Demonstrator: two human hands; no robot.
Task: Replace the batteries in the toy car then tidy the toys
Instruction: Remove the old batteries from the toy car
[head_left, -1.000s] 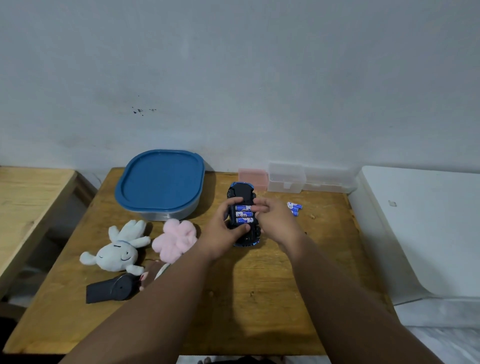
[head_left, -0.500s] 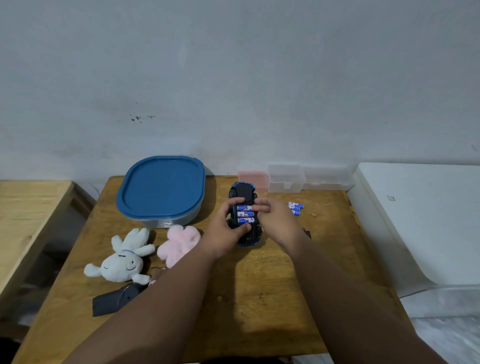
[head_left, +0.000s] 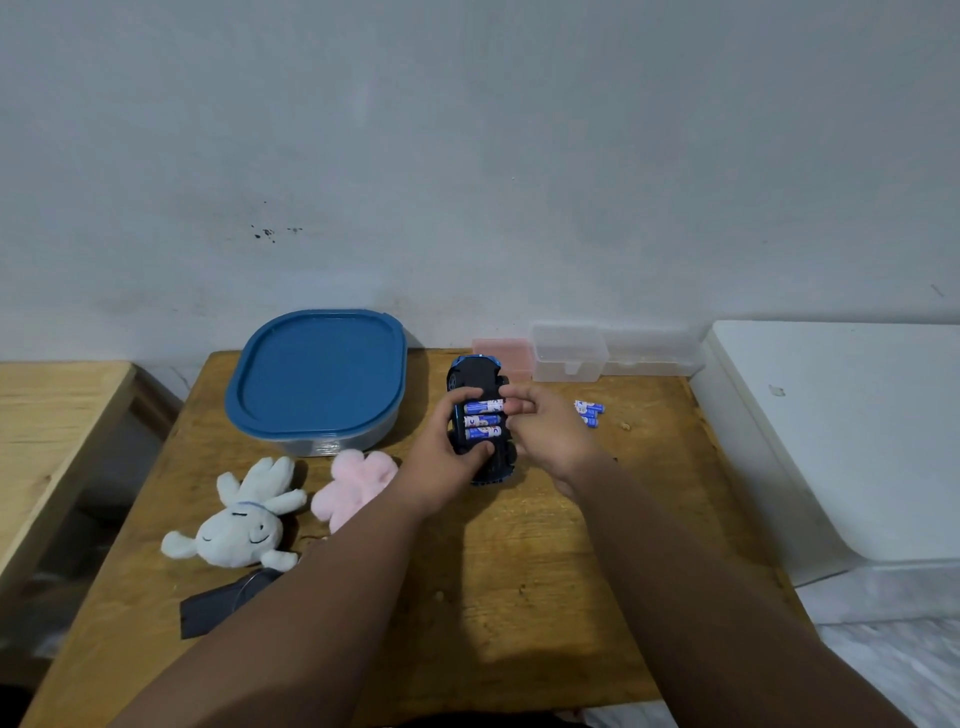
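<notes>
A blue and black toy car (head_left: 475, 376) lies upside down on the wooden table (head_left: 519, 571), its battery bay uncovered with three blue batteries (head_left: 483, 420) in a row. My left hand (head_left: 447, 457) grips the car's left side, thumb under the lowest battery. My right hand (head_left: 545, 431) is at the car's right side, fingertips on the top battery. More blue batteries (head_left: 589, 411) lie loose to the right. A white plush rabbit (head_left: 244, 519) and a pink plush (head_left: 353, 486) lie at the left.
A lidded container with a blue lid (head_left: 317, 379) stands at the back left. A pink box (head_left: 503, 353) and clear plastic boxes (head_left: 569, 352) line the wall. A black object (head_left: 218, 605) lies near the front left. A white appliance (head_left: 841, 426) borders the table's right side.
Both hands keep their hold at the car. The view has shifted a little, and my right fingertips stay on the top battery.
</notes>
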